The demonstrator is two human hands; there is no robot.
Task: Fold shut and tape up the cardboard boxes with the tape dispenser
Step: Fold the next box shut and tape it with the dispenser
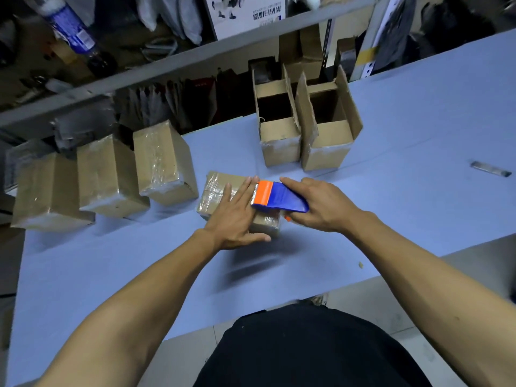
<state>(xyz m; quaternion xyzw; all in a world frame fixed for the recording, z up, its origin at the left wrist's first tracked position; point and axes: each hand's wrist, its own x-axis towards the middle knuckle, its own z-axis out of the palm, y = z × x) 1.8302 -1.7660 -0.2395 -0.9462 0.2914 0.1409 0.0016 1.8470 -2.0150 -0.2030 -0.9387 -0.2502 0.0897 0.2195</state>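
Pressing left hand (237,216) flat, fingers spread, on small tape-wrapped brown cardboard box (215,194) on blue worktop (391,152), right hand (318,205) gripping blue-and-orange plastic tape dispenser (279,197) over it.

Packing stockroom, blue worktable (418,113), rows of taped cardboard boxes (162,163), cluttered metal shelving (178,58) behind

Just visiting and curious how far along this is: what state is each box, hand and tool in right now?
Box under the hands: shut, taped.
Three boxes on the left: shut, taped.
Two boxes at the back: top flaps open.
Tape dispenser: held over the box.
Left hand: flat, pressing the box.
Right hand: gripping the dispenser.
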